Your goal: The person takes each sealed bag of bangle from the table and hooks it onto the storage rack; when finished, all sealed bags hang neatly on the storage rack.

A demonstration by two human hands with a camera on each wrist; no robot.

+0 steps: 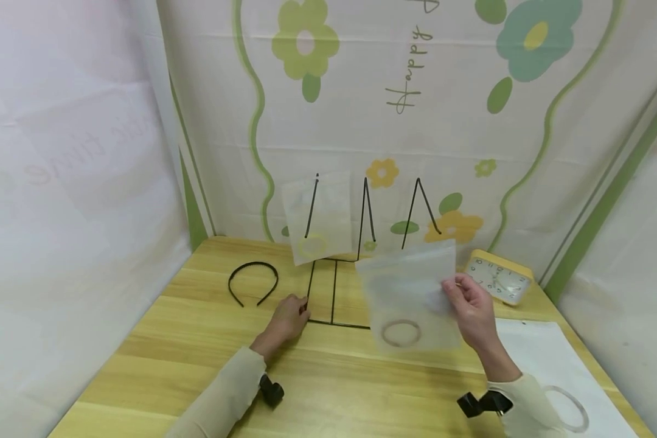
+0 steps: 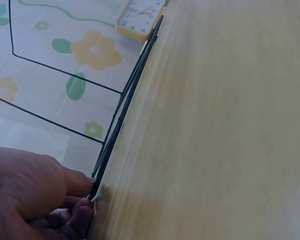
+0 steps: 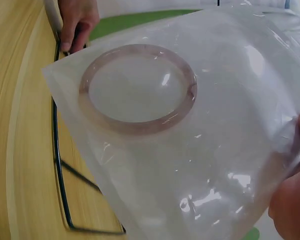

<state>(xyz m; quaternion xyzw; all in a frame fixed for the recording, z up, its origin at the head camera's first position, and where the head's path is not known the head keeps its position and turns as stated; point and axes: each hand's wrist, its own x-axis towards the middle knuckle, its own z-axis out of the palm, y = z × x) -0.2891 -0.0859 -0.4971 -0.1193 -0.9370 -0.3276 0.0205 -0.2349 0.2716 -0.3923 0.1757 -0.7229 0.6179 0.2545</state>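
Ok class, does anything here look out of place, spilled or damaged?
Yes: the "Happy" lettering on the flowered backdrop runs sideways, reading upward instead of across. Nothing looks spilled, and the bag in the right hand shows no visible tear.

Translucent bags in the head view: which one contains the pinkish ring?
The bag pinched by the right hand; the other bag, at the black rack's leftmost prong, shows a yellowish ring.

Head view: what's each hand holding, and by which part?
Right hand holds a translucent bag by its right side edge. Left hand pinches the black wire rack by its base, near the front left corner.
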